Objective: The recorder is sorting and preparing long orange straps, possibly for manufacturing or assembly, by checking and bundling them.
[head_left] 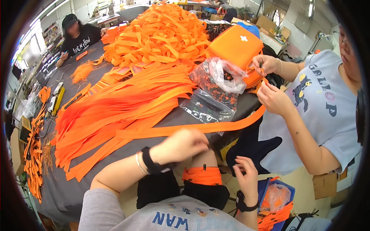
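My left hand (185,143) is raised over my knee at the table's edge, just below a long orange strap (162,131), its fingers curled and slightly blurred; what they hold, if anything, is hidden. Low at the right, my right hand (244,175) has its fingers apart and holds nothing. Between them, folded orange straps (200,176) with a small black fitting lie on my leg. At my right, a co-worker's hands (271,96) pinch the far end of a strap and a small dark piece.
The dark table (88,161) bears strap bundles (115,104), a tangled heap (154,34), an orange case (235,46) and plastic bags (208,107). A blue crate (289,215) stands low at right. A second person (77,42) is at the far left, the co-worker (308,100) close right.
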`<state>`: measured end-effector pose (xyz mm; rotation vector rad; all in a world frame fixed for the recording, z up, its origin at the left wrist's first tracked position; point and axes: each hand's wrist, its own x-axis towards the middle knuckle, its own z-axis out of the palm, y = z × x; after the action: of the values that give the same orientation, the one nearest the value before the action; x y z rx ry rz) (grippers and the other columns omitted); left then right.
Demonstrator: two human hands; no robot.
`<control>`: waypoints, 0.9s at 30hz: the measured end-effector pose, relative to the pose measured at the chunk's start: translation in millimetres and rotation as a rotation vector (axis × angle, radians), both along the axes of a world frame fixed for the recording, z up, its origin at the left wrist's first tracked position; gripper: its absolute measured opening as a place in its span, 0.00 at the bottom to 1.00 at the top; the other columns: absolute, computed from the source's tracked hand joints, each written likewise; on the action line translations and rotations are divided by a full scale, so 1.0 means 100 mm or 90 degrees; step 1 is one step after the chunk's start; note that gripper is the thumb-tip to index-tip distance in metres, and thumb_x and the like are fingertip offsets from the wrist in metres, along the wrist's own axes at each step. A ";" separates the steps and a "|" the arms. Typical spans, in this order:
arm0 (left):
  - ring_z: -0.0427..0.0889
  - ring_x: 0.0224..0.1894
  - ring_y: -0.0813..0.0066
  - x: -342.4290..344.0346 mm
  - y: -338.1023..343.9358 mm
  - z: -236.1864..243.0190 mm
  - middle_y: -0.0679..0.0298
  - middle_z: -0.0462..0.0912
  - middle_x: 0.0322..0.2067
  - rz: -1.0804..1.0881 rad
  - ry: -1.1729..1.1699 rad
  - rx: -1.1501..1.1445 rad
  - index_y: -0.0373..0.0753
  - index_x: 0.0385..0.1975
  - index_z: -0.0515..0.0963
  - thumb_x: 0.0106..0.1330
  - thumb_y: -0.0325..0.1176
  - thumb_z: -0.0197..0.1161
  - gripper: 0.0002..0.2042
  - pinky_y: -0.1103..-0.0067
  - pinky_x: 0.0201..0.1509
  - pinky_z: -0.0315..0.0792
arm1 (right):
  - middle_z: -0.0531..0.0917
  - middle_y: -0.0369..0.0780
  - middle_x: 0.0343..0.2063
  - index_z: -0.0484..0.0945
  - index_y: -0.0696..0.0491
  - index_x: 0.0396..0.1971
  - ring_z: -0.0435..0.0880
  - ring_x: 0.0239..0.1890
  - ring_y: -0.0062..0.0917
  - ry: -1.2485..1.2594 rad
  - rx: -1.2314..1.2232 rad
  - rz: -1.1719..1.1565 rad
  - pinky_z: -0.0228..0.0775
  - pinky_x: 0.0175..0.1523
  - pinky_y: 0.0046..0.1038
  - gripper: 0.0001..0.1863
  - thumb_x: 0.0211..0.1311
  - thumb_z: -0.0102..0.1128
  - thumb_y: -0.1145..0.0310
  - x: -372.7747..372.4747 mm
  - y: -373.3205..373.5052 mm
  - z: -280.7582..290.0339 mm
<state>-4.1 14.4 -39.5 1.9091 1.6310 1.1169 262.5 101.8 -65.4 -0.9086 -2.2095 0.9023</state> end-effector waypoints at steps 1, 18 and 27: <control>0.80 0.32 0.70 -0.15 0.00 0.06 0.57 0.80 0.30 0.127 -0.037 -0.024 0.35 0.34 0.79 0.56 0.29 0.64 0.08 0.76 0.37 0.73 | 0.78 0.42 0.42 0.76 0.61 0.36 0.81 0.32 0.24 0.007 0.002 0.042 0.73 0.37 0.21 0.10 0.52 0.60 0.78 -0.15 0.04 0.04; 0.77 0.37 0.57 -1.29 0.57 -0.44 0.57 0.79 0.29 0.514 0.168 0.155 0.37 0.29 0.79 0.56 0.32 0.61 0.06 0.70 0.40 0.70 | 0.77 0.37 0.31 0.77 0.59 0.33 0.75 0.28 0.18 0.071 -0.079 0.288 0.68 0.34 0.21 0.09 0.57 0.60 0.70 -1.60 0.65 0.37; 0.79 0.30 0.80 -0.78 0.46 0.18 0.63 0.81 0.27 0.177 -0.575 0.144 0.32 0.37 0.73 0.69 0.31 0.50 0.08 0.84 0.36 0.72 | 0.80 0.34 0.36 0.75 0.59 0.45 0.74 0.30 0.13 0.240 -0.332 0.255 0.67 0.35 0.16 0.18 0.68 0.49 0.60 -1.68 0.65 0.39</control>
<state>-82.0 59.9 -21.3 0.9905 1.2690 1.9589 94.2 166.9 -26.4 -0.4476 -1.8782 1.7368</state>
